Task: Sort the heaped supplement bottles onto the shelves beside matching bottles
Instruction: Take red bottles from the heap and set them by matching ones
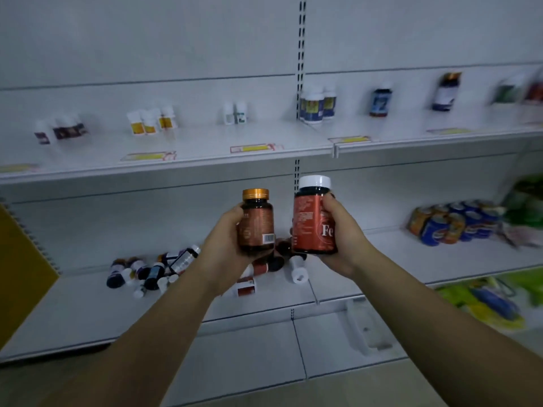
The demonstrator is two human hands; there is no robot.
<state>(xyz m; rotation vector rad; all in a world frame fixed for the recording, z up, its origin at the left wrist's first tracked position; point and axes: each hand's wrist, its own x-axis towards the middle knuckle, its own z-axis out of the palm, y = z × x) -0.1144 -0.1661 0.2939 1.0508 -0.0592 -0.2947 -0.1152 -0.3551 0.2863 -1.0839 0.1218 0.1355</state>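
My left hand [227,233] grips a dark brown bottle [258,223] with a copper cap and brown label, held upright. My right hand [340,230] grips a larger dark bottle [308,221] with a white cap and a red label marked "Fe", also upright. Both are raised in front of the lower shelf [88,304]. Behind and below them lies the heap of bottles [152,270], several on their sides, partly hidden by my hands. On the upper shelf [205,148] stand small groups: dark-labelled bottles [60,129], yellow-labelled white bottles [152,120], white bottles [235,113], blue-labelled bottles [317,105].
Further right on the upper shelf stand a blue bottle [381,101], a tall bottle with an orange cap [446,91] and blurred packs [511,91]. Drink cans [452,223] sit at the right of the lower shelf. A yellow panel [20,268] borders the left.
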